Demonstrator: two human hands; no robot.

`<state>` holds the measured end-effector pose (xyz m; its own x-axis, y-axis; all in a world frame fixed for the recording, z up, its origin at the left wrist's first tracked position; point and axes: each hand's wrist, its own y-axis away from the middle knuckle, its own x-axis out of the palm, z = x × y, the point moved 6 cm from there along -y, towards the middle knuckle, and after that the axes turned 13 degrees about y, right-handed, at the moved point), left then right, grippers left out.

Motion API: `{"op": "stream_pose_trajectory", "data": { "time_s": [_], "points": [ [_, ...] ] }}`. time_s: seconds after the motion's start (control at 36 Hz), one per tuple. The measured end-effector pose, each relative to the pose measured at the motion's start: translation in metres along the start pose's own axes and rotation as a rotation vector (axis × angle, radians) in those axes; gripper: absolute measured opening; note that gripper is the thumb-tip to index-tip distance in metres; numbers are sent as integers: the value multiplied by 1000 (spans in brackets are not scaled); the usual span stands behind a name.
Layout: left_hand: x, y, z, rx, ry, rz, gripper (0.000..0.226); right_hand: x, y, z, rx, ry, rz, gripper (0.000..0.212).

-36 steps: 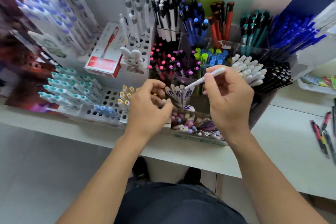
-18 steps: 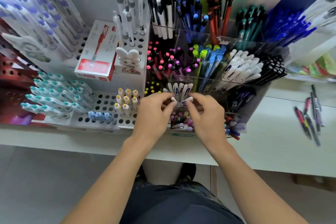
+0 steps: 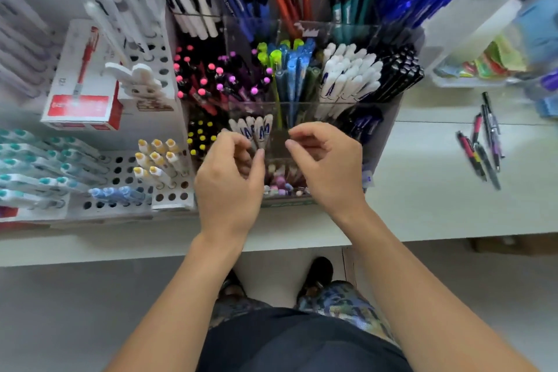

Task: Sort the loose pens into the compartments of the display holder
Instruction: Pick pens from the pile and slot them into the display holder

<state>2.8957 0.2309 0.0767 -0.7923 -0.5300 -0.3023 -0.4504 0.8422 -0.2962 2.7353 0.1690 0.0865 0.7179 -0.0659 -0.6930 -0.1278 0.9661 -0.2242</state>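
A clear acrylic display holder (image 3: 388, 142) stands on the white counter, its compartments full of sorted pens. In a front compartment a small fan of white pens with blue print (image 3: 256, 131) stands upright. My left hand (image 3: 229, 181) is just below them, thumb and curled forefinger pinching their lower ends. My right hand (image 3: 327, 163) hovers to the right of that bunch, fingers loosely curled and holding nothing. Several loose pens (image 3: 483, 145), black, pink and purple, lie on the counter at the right.
A white perforated rack (image 3: 120, 187) with teal, blue and yellow-capped pens sits left of the holder, with a red-and-white pen box (image 3: 81, 103) behind it. A clear tray (image 3: 471, 75) of coloured items stands at the back right. The counter's front edge (image 3: 302, 238) runs under my wrists.
My right hand carried a white pen down to the fanned bunch in the front compartment, let go and drew off to the right. My left hand stayed at the bunch.
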Motion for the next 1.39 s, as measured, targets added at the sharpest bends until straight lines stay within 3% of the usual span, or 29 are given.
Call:
{"op": "stream_pose_trajectory", "data": {
  "time_s": [0.11,0.19,0.31,0.56,0.67,0.75,0.83,0.92,0.97,1.03,1.11,1.17,1.39],
  "points": [
    [54,9,-46,92,141,76,13,-60,0,-55,126,18,-55,5],
    [126,22,-80,90,191,278,14,-104,0,-126,315,17,-135,5],
    [247,56,-86,-185,198,566,18,-162,9,-241,588,-37,-211,5],
    [461,139,-72,-649,58,732,36,-289,27,-450,832,159,-79,24],
    [510,140,-67,-745,0,699,45,-297,19,-504,900,287,183,49],
    [533,131,-54,-818,-30,628,46,-291,9,-527,917,310,275,48],
    [557,127,-36,-877,-56,617,17,-280,-4,-542,877,346,267,30],
    [582,121,-27,-914,-6,572,20,-269,-20,-553,850,283,173,12],
    [602,114,-24,-901,37,540,43,-266,-29,-559,845,230,137,4],
    [619,105,-28,-857,22,527,59,-272,-38,-563,829,198,102,5],
    [644,94,-36,-807,-19,528,36,-300,-55,-573,785,224,-4,6],
    [657,91,-44,-779,-51,538,42,-315,-70,-585,764,236,-20,13],
    [697,87,-61,-662,-308,513,65,-318,-144,-636,699,211,169,27]
  ]
}}
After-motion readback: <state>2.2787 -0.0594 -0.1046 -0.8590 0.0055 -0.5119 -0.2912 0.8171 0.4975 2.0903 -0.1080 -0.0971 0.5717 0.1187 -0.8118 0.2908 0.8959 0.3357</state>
